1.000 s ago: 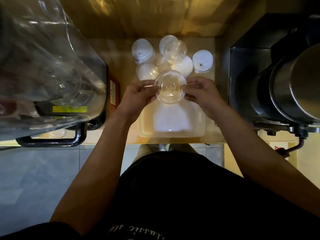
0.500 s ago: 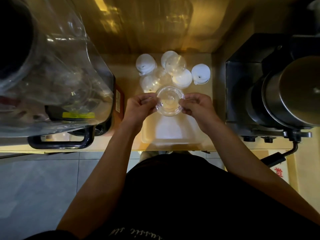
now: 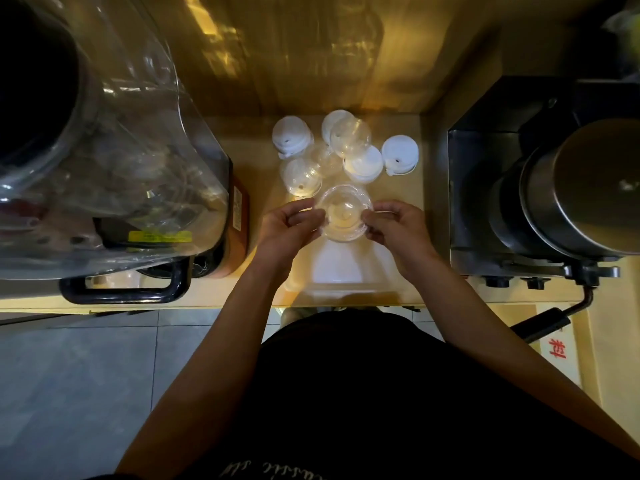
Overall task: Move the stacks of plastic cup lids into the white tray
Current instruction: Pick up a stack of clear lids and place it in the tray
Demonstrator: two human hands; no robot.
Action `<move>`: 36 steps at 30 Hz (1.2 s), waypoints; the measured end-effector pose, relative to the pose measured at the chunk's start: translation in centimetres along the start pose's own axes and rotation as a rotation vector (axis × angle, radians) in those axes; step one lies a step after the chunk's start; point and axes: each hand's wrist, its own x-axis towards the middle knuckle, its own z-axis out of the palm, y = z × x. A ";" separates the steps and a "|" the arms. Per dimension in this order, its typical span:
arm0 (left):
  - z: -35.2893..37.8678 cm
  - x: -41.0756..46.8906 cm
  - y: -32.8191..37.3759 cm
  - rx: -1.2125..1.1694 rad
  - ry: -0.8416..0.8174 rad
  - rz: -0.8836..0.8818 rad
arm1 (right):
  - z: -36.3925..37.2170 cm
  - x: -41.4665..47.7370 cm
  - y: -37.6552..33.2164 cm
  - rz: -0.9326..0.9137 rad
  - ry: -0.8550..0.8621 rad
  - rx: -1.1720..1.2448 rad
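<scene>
Both hands (image 3: 346, 225) pinch the clear lid stack (image 3: 344, 213) by its rim, over the white tray (image 3: 341, 289). Light, slippery, probably flexes; grip low.

Counter (image 3: 258, 174): light wood, narrow, front edge runs across frame.
Back wall (image 3: 311, 53): wood panel, warm yellow glare patches, strongest upper left.
Floor (image 3: 86, 375): grey tiles, pale grout lines, dim.
Left on counter: big clear plastic hood (image 3: 138, 150) over dark machine, black loop handle (image 3: 121, 292) at front; brown box (image 3: 239, 216) just beside it.
Right: black machine (image 3: 478, 188) carrying steel pot (image 3: 581, 188).
Lower right: pale panel with red characters (image 3: 557, 348).
</scene>
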 end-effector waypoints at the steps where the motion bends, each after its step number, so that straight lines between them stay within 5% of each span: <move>1: -0.1 0.0 -0.2 0.005 0.011 -0.001 | 0.0 -0.1 0.1 0.002 -0.014 -0.010; 36: -0.3 2.6 -8.7 0.073 0.293 -0.198 | 0.2 4.0 5.6 0.254 -0.063 -0.204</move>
